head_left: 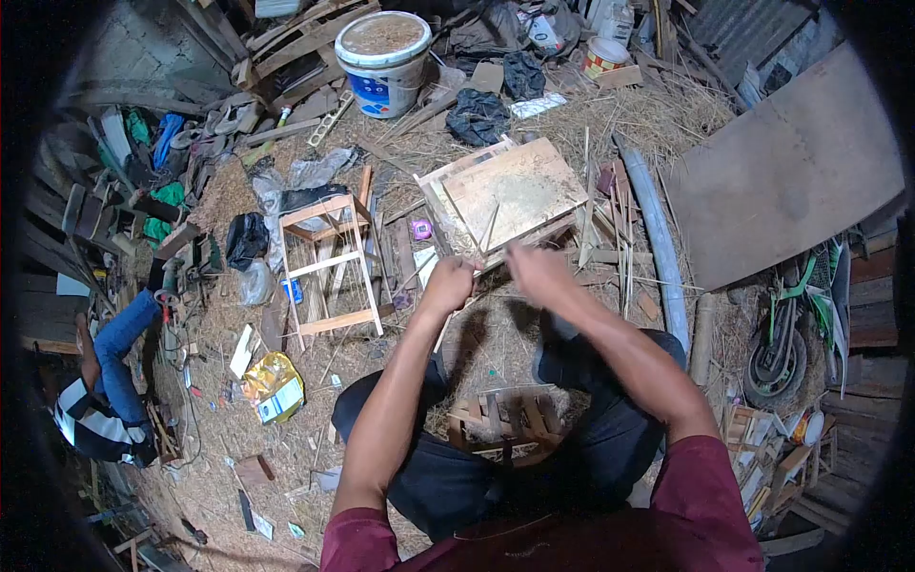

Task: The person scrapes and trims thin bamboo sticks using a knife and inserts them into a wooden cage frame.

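My left hand is closed at the near left corner of a low wooden work board. A thin pale wooden strip sticks out below its fist. Close by on the right, my right hand is also closed, slightly smeared, in front of the board's near edge. Whatever lies within its fingers is hidden. Sawdust covers the flat wooden board, and a thin split stick rests on its near left part. Both hands are apart from each other.
Left stands a small wooden frame, with a pink tape measure beside the board. A paint bucket is at the back. Right are a grey pipe, a plywood sheet and a small motorbike. Another person sits far left.
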A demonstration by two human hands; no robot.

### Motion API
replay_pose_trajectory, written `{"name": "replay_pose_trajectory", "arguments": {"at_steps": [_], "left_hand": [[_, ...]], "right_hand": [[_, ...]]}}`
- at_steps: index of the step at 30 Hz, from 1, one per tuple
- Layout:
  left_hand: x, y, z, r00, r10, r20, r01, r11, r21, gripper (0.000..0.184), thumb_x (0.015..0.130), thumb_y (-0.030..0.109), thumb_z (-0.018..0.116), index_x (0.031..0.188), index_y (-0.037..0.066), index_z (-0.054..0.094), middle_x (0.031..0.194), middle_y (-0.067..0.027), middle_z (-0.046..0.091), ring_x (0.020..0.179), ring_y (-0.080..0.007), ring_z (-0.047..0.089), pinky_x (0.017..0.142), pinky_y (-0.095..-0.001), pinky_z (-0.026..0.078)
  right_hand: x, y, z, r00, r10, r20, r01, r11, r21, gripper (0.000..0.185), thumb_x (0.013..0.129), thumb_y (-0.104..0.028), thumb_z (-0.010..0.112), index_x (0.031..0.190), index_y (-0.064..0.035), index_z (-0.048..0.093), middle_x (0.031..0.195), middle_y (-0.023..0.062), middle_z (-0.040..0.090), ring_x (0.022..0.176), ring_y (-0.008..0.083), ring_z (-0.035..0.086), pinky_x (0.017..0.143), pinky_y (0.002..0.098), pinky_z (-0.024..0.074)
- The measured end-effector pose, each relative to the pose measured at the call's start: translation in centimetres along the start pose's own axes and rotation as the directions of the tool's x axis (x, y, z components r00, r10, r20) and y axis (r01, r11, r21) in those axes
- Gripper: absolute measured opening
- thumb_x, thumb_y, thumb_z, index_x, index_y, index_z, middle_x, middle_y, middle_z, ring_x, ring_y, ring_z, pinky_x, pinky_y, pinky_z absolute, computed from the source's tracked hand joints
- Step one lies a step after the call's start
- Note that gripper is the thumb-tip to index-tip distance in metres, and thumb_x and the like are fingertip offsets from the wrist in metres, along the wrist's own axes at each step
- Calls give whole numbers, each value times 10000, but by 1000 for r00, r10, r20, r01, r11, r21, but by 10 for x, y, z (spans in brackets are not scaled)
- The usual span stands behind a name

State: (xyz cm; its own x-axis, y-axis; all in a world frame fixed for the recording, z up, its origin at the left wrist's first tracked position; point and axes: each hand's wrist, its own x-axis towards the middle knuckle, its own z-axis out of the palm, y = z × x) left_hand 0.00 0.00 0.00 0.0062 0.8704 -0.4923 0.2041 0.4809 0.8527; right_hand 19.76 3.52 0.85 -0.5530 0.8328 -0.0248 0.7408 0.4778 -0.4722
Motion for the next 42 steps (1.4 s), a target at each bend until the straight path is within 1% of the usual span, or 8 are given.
{"name": "replay_pose_trajectory", "arguments": {"at_steps": [5, 12, 16, 20, 26, 33, 37, 42], "left_hand": [[8, 9, -5, 999, 26, -37, -15, 967, 256, 287, 986, 202, 459, 961, 9, 669, 546, 0, 478, 416, -105, 400, 396, -300, 294], [7, 15, -12, 997, 76, 7, -74, 940, 332, 314, 986, 234, 474, 995, 22, 705, 553, -17, 505, 507, -132, 484, 520, -333, 401], [1, 31, -14, 999, 31, 18, -36, 942, 334, 314, 981, 232, 480, 991, 15, 708, 597, -69, 563, 564, -157, 531, 591, -346, 449], [8, 32, -21, 999, 42, 29, -50, 919, 392, 305, 985, 225, 484, 1000, 20, 709, 610, -61, 563, 576, -151, 524, 594, -340, 444], [16, 14, -25, 990, 135, 38, -140, 915, 379, 299, 994, 223, 485, 1009, 24, 707, 591, -19, 511, 554, -135, 470, 557, -327, 413], [10, 34, -26, 997, -55, 44, 34, 925, 380, 286, 983, 211, 494, 994, 9, 696, 680, -54, 591, 659, -134, 516, 622, -317, 427], [10, 24, -26, 999, -29, 40, 11, 924, 382, 299, 956, 215, 484, 967, 11, 702, 773, -206, 666, 751, -286, 648, 744, -393, 495], [8, 37, -25, 1000, 3, 19, -11, 912, 410, 311, 945, 222, 476, 945, 4, 699, 823, -224, 675, 832, -334, 664, 791, -395, 493]], "right_hand": [[1, -25, 10, 995, -97, 24, 98, 992, -74, 202, 930, -133, 468, 1080, 0, 495, 760, 214, 657, 642, 429, 660, 552, 521, 531], [3, 9, 17, 983, -72, 168, 83, 995, -61, 165, 911, -71, 475, 1060, -2, 484, 720, 197, 645, 639, 367, 679, 521, 458, 545], [25, 45, 8, 966, 175, 191, -158, 982, -99, 165, 900, -73, 467, 1042, 10, 465, 761, 229, 651, 669, 370, 686, 527, 473, 540], [21, 16, 9, 955, -26, 296, 4, 997, 77, 176, 896, -75, 490, 1049, 9, 465, 708, 208, 650, 651, 359, 688, 514, 462, 538], [31, 32, 16, 975, -24, 220, 14, 999, 43, 184, 916, -39, 431, 1088, 8, 475, 705, 194, 644, 615, 354, 669, 517, 459, 526], [35, 32, 24, 966, 31, 256, -17, 998, -56, 226, 921, -96, 469, 1126, -2, 488, 687, 168, 631, 588, 314, 661, 501, 454, 529], [43, 54, 23, 965, 203, 166, -177, 971, -158, 203, 913, -70, 452, 1103, -3, 482, 686, 173, 630, 614, 356, 658, 528, 470, 521], [36, 23, 36, 982, -55, 181, 81, 986, -143, 182, 921, -94, 458, 1085, -22, 492, 723, 196, 653, 672, 377, 676, 552, 494, 529]]}}
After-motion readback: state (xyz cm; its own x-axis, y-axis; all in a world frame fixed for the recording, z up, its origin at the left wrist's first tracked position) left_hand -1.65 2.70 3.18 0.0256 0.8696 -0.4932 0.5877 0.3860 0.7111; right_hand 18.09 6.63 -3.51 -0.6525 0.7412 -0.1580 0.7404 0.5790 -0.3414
